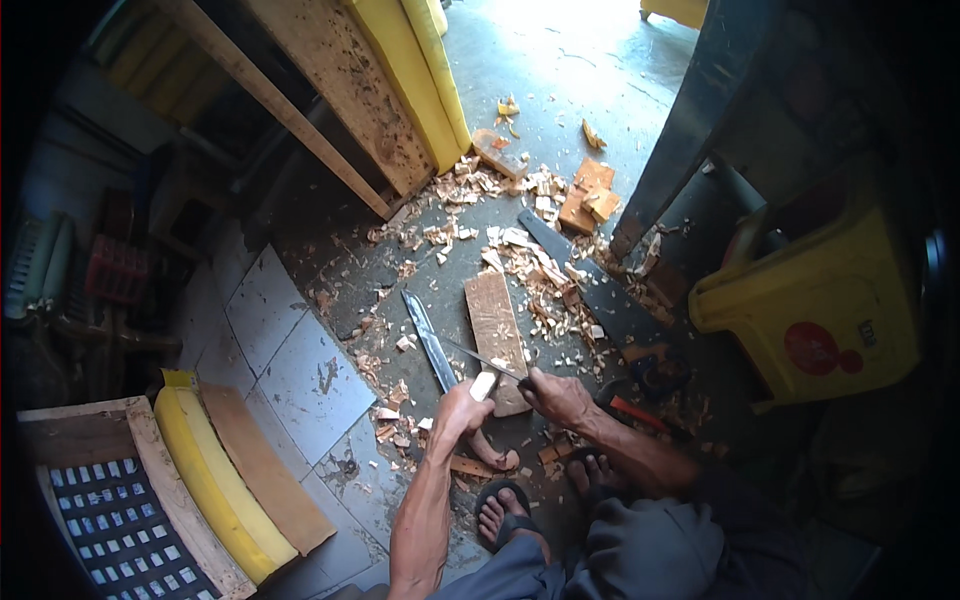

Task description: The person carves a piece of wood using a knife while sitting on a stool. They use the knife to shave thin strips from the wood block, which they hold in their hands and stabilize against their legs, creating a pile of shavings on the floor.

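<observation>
My left hand is closed around a small pale piece of wood whose end sticks out past the fingers. My right hand grips a narrow-bladed tool, which looks like a knife; its blade points up and left, crossing just above the pale piece. Beneath both hands a thick wooden block lies on the floor, with some shavings on it. A machete rests left of the block, and a curved wooden handle, apparently its own, shows below my left hand.
Wood shavings litter the floor around a handsaw and offcuts. A yellow plastic stool lies on the right, near a dark door edge. Wooden frames with yellow padding stand at left. My sandalled feet are close below.
</observation>
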`<state>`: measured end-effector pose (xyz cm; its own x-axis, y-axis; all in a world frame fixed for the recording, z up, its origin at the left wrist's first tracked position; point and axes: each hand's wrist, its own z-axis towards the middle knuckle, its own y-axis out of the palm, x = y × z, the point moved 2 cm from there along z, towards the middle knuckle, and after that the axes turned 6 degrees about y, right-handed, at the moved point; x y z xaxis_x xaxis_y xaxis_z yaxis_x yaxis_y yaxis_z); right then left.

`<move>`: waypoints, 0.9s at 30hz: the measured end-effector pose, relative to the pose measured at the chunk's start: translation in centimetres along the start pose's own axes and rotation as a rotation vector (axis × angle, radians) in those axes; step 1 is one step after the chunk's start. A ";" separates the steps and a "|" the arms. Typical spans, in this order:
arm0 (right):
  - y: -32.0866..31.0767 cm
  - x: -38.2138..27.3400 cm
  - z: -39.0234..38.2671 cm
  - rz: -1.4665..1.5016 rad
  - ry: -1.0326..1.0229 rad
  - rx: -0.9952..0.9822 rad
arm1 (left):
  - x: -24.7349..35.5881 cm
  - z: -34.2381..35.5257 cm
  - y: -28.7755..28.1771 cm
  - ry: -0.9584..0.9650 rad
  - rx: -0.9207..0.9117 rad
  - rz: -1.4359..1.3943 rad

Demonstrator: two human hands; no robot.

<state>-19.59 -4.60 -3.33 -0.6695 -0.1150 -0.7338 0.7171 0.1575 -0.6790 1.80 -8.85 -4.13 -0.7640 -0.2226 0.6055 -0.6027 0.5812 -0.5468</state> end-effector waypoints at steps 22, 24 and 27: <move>0.2 2.0 1.3 -0.044 0.113 -0.063 | 1.3 0.2 0.0 0.045 0.023 0.048; 0.4 2.1 1.1 -0.041 0.160 -0.045 | 1.3 0.1 0.0 0.069 0.058 0.106; 0.8 2.1 0.9 0.056 0.053 0.006 | 1.2 0.0 0.1 0.007 0.011 0.017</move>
<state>-20.25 -5.65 -5.43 -0.6374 -0.0537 -0.7686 0.7549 0.1565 -0.6370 0.85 -9.12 -3.46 -0.7724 -0.2072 0.6004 -0.5923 0.5762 -0.5632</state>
